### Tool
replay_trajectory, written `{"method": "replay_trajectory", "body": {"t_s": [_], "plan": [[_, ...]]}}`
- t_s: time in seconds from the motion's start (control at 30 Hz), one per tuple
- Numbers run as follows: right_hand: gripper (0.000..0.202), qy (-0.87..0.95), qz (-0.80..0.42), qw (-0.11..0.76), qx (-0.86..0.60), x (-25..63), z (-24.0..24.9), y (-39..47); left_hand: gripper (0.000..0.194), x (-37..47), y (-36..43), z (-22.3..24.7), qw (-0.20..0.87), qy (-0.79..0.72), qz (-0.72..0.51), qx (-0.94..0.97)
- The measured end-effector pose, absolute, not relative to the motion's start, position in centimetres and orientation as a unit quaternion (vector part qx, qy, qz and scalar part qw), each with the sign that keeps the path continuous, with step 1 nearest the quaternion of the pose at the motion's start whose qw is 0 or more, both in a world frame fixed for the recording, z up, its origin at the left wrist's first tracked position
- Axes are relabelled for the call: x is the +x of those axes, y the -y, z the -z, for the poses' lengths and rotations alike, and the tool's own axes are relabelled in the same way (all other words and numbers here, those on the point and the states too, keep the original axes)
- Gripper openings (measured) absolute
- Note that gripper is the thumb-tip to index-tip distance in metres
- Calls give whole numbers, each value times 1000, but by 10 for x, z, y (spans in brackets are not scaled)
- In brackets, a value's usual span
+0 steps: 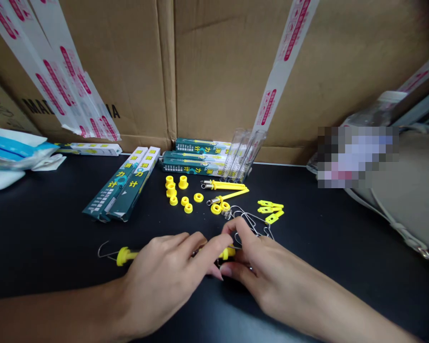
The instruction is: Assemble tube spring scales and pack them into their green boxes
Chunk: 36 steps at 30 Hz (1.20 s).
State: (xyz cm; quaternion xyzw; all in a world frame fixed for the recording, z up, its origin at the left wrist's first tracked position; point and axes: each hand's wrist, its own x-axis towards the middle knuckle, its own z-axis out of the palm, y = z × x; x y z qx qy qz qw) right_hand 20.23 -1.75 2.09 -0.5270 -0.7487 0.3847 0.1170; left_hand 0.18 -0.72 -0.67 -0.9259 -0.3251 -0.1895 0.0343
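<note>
A tubular spring scale with a yellow cap (122,256) and a wire hook (105,251) at its left end lies across my grasp, just above the table. My left hand (168,278) is closed around its tube, hiding most of it. At the other end, my right hand (252,262) pinches near the yellow end piece (227,253); its fingertips are partly hidden. Beyond the right hand lie a pile of bent wire hooks (252,220), a small coil spring (227,213) and flat yellow tabs (270,209). Yellow collars (183,182), rings (198,197) and yellow rods with springs (229,186) sit further back.
Printed spring-scale boxes (127,183) lie at left and more boxes (195,164) at the back, with clear tubes (243,155) leaning on them. Large cartons (218,71) wall off the rear. A plastic bottle (375,112) and a bag (411,190) stand right, a blue-white packet (14,147) left.
</note>
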Motion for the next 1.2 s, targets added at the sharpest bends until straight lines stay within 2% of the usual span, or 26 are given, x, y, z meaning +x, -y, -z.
{"method": "replay_trajectory", "body": {"t_s": [0.07, 0.17, 0.23, 0.37, 0.6, 0.93, 1.2], "plan": [[22, 753, -382, 107, -525, 202, -22, 17, 25, 2, 7, 6, 14, 321, 190, -928], [10, 774, -346, 67, -526, 203, -23, 18, 22, 2, 7, 5, -2, 318, 185, -930], [8, 779, -329, 50, -532, 204, -22, 17, 19, 2, 7, 5, 2, 317, 187, -930], [4, 782, -335, 60, -522, 206, -23, 15, 14, 4, 6, 5, -7, 328, 183, -927], [7, 785, -349, 70, -508, 209, -24, 13, 8, 7, 7, 0, -42, 362, 156, -918], [12, 781, -362, 64, -504, 208, -28, 6, 8, 9, 5, -9, -74, 404, 82, -908], [10, 748, -427, 25, -507, 206, -35, -6, 9, 6, 7, -4, -64, 404, 108, -906]]}}
